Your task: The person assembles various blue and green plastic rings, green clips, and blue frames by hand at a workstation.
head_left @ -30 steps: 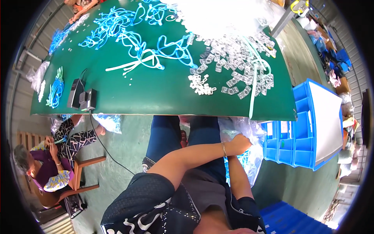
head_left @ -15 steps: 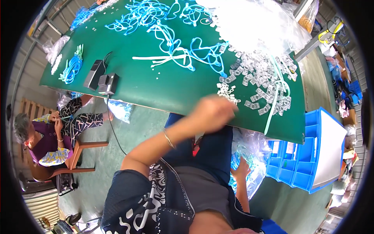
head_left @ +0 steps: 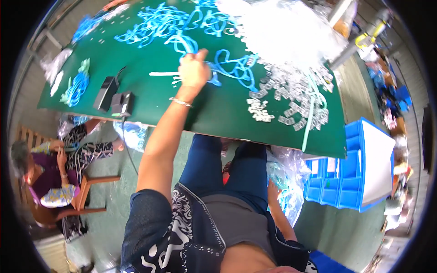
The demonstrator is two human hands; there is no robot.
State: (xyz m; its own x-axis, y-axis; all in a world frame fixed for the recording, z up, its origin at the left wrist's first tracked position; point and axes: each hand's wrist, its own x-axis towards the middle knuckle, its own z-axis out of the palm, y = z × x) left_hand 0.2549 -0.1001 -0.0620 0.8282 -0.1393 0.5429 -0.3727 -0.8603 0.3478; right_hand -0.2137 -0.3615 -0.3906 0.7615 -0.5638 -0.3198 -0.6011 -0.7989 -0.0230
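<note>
My left hand (head_left: 195,72) reaches far over the green table. It is over the middle of the blue cord loops (head_left: 183,43), slightly blurred, its fingers curled; what they hold, if anything, is hidden. A pale strip (head_left: 164,73) pokes out to the left of the hand, and small white bits lie just below it. Down beside my right thigh, my right hand (head_left: 273,192) is at a clear plastic bag (head_left: 291,173) with blue and pale green cords inside. The fingers of that hand are mostly out of sight.
White connectors (head_left: 259,110), clear plastic clips (head_left: 296,86) and a pale green strip (head_left: 307,123) lie on the table's right. Black devices (head_left: 122,103) with a cable and a cord bundle (head_left: 77,88) are left. Blue bins (head_left: 334,182) stand right. A seated person (head_left: 50,177) works at left.
My left hand has moved from beside the white connectors, away from me and leftward, to the blue cords. My right hand stays at the bag, lower against it. The whole view has shifted slightly.
</note>
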